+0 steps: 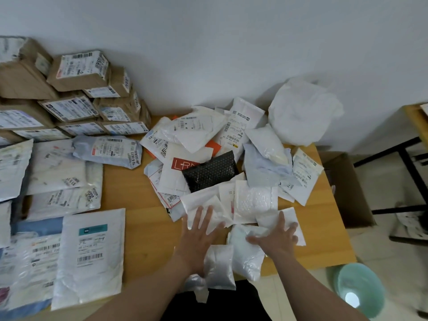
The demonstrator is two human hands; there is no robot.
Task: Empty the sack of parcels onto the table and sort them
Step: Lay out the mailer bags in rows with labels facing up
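Light-brown wooden table top (139,205), pushed against a plain pale grey wall (208,42). On its far right corner, touching the wall, a crumpled white plastic sack (303,112), well apart from both hands. Over the middle and right of the table, a loose heap of white and grey plastic mailer parcels (199,133), overlapping in all directions, with one black bubble mailer (210,170) near the middle of the heap.

At the far left, against the wall, a stack of brown cardboard boxes with white labels (76,93). In front of them, flat white mailer bags (90,256) laid side by side, reaching to the near edge. Between these and the heap, a bare strip of wood.

Left hand (199,232) flat on a small white padded envelope (215,212) at the near side of the heap, fingers straight and spread, grasping nothing. Right hand (278,239) near it, flat on other white pouches (245,258), fingers also straight and spread, released.

Beside the table at right, pale tiled floor (382,251), a round mint-green plastic bin (359,288) and an open brown cardboard carton (345,188). Further right, a second wooden table on black metal legs (416,119).
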